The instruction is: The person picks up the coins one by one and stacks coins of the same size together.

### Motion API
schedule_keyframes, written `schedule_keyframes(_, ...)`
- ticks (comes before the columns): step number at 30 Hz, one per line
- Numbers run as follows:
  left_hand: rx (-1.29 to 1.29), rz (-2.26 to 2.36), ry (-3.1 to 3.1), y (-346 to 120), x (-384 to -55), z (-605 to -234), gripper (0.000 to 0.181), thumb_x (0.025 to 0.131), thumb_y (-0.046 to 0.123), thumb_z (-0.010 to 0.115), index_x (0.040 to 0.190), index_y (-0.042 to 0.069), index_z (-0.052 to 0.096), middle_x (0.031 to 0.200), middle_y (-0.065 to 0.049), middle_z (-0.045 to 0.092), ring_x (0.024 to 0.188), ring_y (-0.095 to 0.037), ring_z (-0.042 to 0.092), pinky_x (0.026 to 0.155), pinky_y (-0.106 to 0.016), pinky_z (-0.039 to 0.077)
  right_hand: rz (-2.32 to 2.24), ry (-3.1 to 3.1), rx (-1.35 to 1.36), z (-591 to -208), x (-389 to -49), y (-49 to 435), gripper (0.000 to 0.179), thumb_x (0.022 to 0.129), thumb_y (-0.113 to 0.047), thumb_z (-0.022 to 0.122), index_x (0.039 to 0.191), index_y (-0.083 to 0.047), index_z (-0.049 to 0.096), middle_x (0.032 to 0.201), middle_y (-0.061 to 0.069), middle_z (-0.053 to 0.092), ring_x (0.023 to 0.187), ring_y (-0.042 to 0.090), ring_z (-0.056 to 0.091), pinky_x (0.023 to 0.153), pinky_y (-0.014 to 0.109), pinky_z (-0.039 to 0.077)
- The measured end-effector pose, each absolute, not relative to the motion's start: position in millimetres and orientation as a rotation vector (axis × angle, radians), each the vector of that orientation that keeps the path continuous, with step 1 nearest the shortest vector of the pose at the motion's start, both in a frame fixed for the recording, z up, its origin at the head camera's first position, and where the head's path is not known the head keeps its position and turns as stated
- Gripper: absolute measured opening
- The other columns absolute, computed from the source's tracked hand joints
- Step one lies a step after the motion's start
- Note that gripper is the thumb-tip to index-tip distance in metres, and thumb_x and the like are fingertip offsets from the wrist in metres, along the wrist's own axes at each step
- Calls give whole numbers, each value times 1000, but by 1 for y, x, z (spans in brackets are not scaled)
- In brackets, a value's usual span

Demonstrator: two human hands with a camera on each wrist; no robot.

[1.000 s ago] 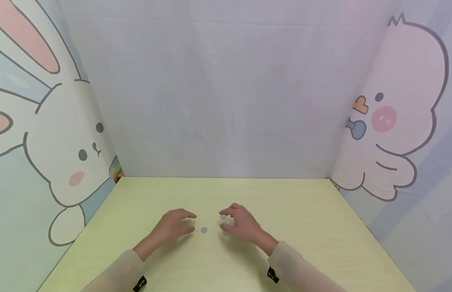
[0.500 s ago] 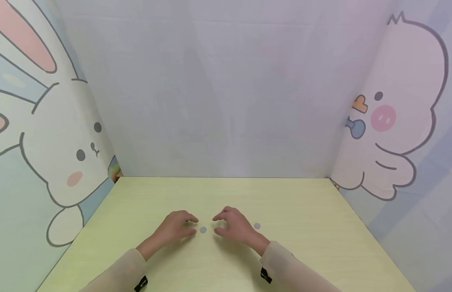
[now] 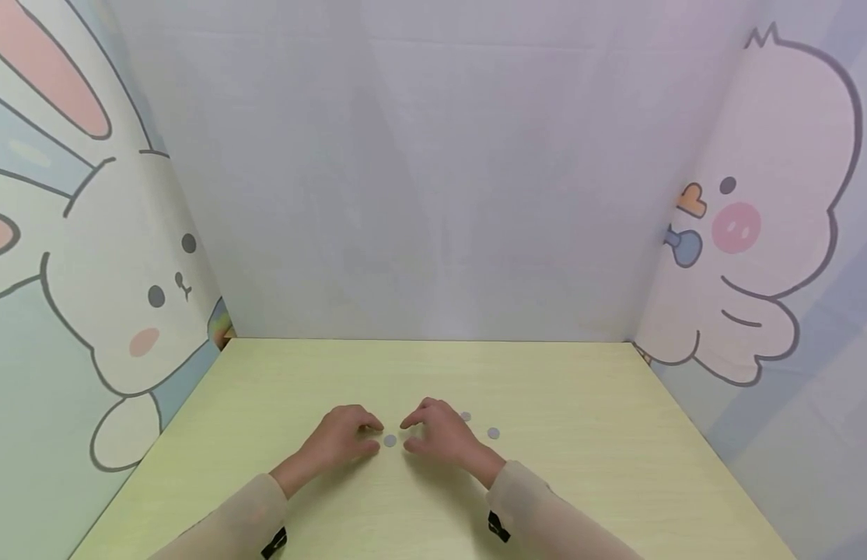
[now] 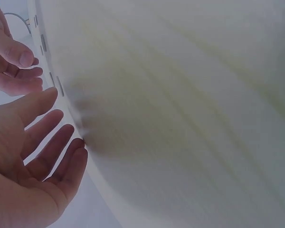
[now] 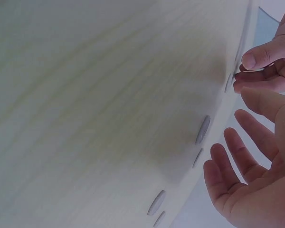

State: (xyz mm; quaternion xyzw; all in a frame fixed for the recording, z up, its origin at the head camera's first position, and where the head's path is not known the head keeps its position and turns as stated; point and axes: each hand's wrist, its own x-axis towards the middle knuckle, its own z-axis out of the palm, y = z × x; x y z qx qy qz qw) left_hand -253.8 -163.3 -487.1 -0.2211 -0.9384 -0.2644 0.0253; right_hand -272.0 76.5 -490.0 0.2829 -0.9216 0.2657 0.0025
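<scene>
A small grey disc [image 3: 390,441] lies flat on the table between the two hands. Just left of it, my left hand [image 3: 342,435] hovers low over the tabletop, thumb and fingers bent loosely and apart. My right hand [image 3: 440,435] faces it from the other side in the same pose, fingertips near the disc. Neither hand holds anything. Two more grey discs, one behind [image 3: 466,417] and one right [image 3: 494,433] of the right hand, lie on the table. The right wrist view shows several discs, among them a disc [image 5: 203,129] close by the right hand's fingers.
The pale yellow wooden table [image 3: 580,467] reaches back to a plain light cloth backdrop [image 3: 433,171]. Side cloths carry a printed rabbit [image 3: 125,257] on the left and a printed chick [image 3: 769,187] on the right. Black straps show at both sleeves.
My right hand has moved left toward the left hand, uncovering discs behind and right of it and covering others. The left hand has shifted slightly right. The disc between them stays put.
</scene>
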Motion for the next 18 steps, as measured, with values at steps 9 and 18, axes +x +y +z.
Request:
schedule_keyframes(9, -700, -801, -2883, -162, -257, -490, 19, 85, 13, 89, 101, 11, 82, 96, 4, 74, 91, -17, 67, 84, -37, 56, 792, -2919, 855, -493, -271, 72, 20, 86, -18, 86, 107, -16, 85, 102, -6, 70, 94, 11, 59, 84, 29, 51)
schedule_keyframes(18, -704, -822, -2879, -161, -258, -492, 18, 83, 10, 90, 98, 11, 81, 91, 4, 72, 84, -15, 63, 77, -32, 53, 786, -2916, 854, -497, -273, 70, 19, 84, -17, 86, 102, -18, 86, 98, -8, 69, 89, 10, 55, 79, 27, 47)
